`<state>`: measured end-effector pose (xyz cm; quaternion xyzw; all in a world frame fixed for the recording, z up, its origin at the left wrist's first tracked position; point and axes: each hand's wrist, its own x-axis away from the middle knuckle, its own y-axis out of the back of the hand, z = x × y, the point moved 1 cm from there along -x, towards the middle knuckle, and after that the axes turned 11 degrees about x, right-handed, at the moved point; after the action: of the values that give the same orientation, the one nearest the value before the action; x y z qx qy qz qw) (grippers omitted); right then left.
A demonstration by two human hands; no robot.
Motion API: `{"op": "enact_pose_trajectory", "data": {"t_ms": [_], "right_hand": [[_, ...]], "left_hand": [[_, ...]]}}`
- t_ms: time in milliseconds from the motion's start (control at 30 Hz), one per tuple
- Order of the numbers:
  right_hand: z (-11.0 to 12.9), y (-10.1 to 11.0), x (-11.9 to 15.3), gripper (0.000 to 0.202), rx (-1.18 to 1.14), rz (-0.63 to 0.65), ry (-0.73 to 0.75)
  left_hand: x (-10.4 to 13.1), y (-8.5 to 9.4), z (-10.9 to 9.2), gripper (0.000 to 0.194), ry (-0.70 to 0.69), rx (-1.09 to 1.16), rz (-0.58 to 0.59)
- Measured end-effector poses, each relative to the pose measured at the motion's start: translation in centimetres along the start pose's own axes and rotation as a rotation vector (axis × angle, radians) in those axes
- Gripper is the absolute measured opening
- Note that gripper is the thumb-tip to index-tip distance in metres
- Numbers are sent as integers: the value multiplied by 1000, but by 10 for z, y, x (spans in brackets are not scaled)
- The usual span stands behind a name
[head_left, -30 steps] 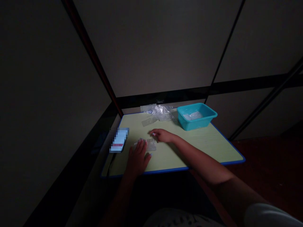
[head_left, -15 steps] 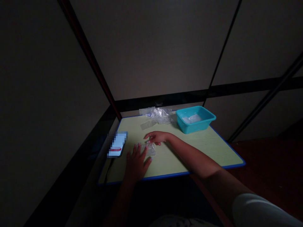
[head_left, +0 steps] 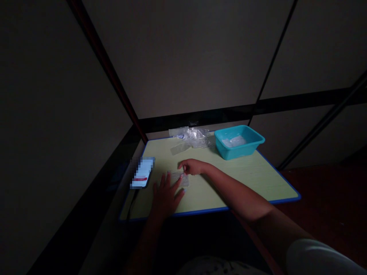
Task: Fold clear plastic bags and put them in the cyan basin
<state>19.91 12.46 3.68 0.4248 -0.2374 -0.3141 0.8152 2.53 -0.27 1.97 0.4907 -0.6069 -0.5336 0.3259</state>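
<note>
A small clear plastic bag (head_left: 184, 181) lies flat on the pale yellow table (head_left: 212, 191), near its front edge. My left hand (head_left: 166, 194) rests over the bag's left part with the fingers spread, pressing it down. At the bag's far right edge, my right hand (head_left: 192, 167) has its fingers curled, with thumb and index finger together in a pinch. The bag's edge appears to be at those fingertips, though the dim light makes the exact grip hard to see.
Crumpled clear plastic bags (head_left: 195, 135) lie along the table's far edge. A turquoise basket (head_left: 239, 149) with flat clear plastic inside stands at the back right. On the left lies a phone (head_left: 142, 172) with a lit screen. Dark panelled walls (head_left: 195, 57) enclose the table's back and left.
My right hand's fingers have drawn in from a loose spread to a pinch at the bag's edge. The left hand stays spread on the bag. The view has shifted slightly.
</note>
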Motion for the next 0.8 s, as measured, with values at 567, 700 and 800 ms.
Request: {"op": "enact_pose_trajectory", "data": {"t_ms": [567,700,800], "right_hand": [[39,-45,86,81,489,-48,78],[39,-44,87,84,502,-39,86],[40,-43,89,80,494,-39,97]], "left_hand": [[0,-1,-2,58,16,-34,-9],[-4,-2,3,59,101,-38,-38],[-8,0,5,62,197,-57,-98]]}}
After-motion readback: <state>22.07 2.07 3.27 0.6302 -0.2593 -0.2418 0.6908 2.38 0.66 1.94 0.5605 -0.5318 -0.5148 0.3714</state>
